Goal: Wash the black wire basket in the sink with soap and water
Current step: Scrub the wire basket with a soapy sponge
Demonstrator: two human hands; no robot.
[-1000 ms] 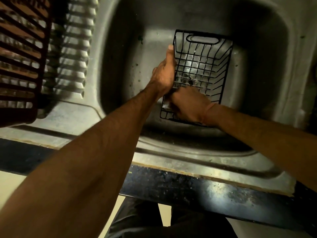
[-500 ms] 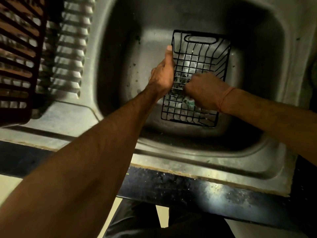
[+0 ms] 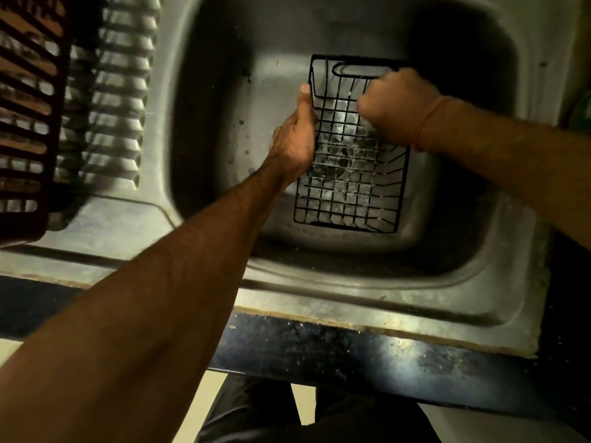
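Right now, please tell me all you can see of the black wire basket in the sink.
The basket is a long rectangle of thin black wire, with a grid floor, low barred walls and a slot handle at the far end. It looks wet, with suds on the floor. It sits open side up inside the steel sink, over the bottom. The left hand grips its left rim, thumb along the wire. The right hand is fisted inside near the far end; what it holds is hidden.
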